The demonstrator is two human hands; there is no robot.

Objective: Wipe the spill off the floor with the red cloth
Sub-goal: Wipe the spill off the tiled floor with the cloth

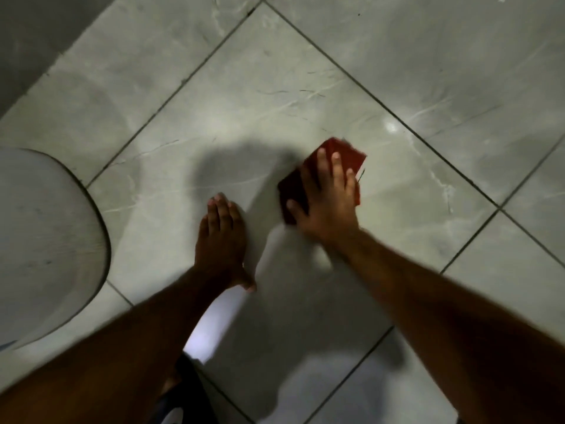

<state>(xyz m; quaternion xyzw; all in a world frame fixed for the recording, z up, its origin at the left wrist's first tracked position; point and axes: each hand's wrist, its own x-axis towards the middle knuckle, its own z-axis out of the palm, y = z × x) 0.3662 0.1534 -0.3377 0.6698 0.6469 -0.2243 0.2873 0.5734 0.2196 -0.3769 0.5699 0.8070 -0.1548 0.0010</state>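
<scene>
Mid-wipe, the right hand (pixel 325 206) presses spread fingers on the red cloth (pixel 351 157) while the left hand (pixel 221 243) braces open-palmed beside it; next, another firm pass.

Person, seen from above: two bare forearms with no sleeves, watch, bracelet or rings visible on either. Left hand (pixel 221 240) and right hand (pixel 328 203) ungloved, nails short and unpainted as far as the blurred picture allows. Dark garment (pixel 186 390) at the lower edge between the arms, with a pale patch at its bottom; its type cannot be told.
</scene>
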